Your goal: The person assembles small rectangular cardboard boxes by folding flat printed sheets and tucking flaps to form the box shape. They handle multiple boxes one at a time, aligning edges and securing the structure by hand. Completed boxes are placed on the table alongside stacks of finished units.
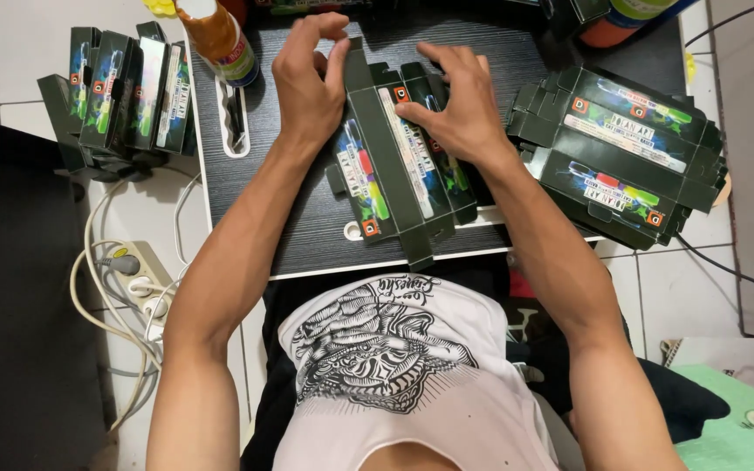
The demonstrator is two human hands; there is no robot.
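A flat, unfolded dark green carton (pixel 394 170) with colourful printing lies on the small black table (pixel 307 235) in front of me. My left hand (pixel 309 74) presses on its upper left flap, fingers bent. My right hand (pixel 455 100) rests on the carton's upper right part, fingers spread over the panel. Both hands touch the same carton.
A stack of flat cartons (pixel 626 157) lies at the table's right end. Several folded boxes (pixel 124 87) stand on the floor at left. A bottle (pixel 218 39) with an orange liquid and a white tray (pixel 236 122) sit at the table's left. A power strip (pixel 137 275) with cables lies on the floor.
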